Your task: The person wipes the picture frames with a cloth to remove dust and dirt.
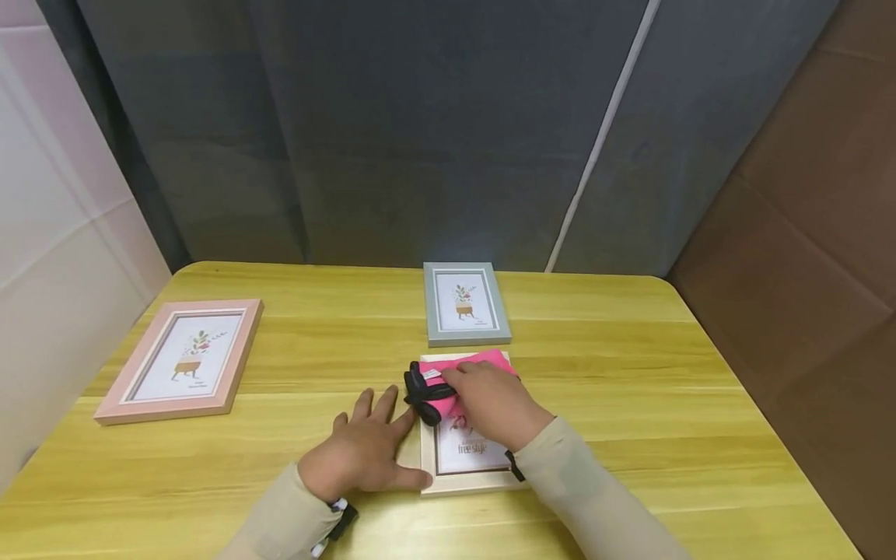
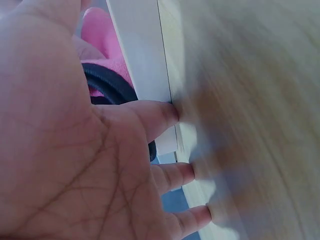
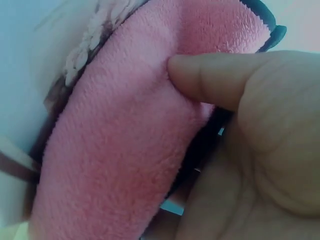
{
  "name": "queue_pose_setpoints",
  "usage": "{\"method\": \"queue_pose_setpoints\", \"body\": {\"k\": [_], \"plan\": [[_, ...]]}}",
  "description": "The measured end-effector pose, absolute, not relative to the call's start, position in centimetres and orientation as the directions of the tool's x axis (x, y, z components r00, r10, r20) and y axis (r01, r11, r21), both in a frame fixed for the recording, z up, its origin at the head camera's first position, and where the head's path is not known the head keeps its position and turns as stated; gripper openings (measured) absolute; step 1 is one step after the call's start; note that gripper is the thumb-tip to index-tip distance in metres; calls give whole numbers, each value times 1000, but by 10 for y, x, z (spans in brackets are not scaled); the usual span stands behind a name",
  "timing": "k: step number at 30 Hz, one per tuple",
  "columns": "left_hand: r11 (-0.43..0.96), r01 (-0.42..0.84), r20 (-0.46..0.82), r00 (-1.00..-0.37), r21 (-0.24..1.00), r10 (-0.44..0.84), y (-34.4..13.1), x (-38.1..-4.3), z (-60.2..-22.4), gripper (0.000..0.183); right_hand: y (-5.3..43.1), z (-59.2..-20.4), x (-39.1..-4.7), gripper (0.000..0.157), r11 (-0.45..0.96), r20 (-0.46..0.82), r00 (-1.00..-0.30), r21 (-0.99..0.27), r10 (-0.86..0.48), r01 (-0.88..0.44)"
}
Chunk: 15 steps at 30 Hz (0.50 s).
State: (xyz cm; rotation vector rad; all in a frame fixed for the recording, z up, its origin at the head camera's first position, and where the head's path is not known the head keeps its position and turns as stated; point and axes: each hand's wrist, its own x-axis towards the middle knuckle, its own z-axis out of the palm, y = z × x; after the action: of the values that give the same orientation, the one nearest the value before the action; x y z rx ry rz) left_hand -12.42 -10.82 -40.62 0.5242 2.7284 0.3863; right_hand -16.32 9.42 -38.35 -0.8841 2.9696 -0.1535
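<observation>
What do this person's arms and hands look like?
The left sleeve and right sleeve are light beige and long, reaching the wrists. A black piece with white parts shows at the left wrist, another black strap at the right. The left hand and right hand are gloveless.

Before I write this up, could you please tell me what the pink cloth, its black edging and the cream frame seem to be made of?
The pink cloth looks like soft, matt microfibre plush, given its short fuzzy pile. Its black edging looks smooth and faintly shiny, perhaps fabric binding. The cream frame could be wood or plastic: smooth, straight-edged.
</observation>
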Motion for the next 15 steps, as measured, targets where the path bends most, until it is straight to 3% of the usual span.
{"method": "queue_pose_setpoints", "body": {"k": [7,15], "plan": [[901,291,-289,-876,321,386,-108,-124,-406,100,99,-380,-158,42,801,-35,-803,-116,-595,-588],[891,288,-261,-884,351,388,-109,-122,-407,101,107,-377,-128,22,693,-40,-692,-77,-721,-717]]}}
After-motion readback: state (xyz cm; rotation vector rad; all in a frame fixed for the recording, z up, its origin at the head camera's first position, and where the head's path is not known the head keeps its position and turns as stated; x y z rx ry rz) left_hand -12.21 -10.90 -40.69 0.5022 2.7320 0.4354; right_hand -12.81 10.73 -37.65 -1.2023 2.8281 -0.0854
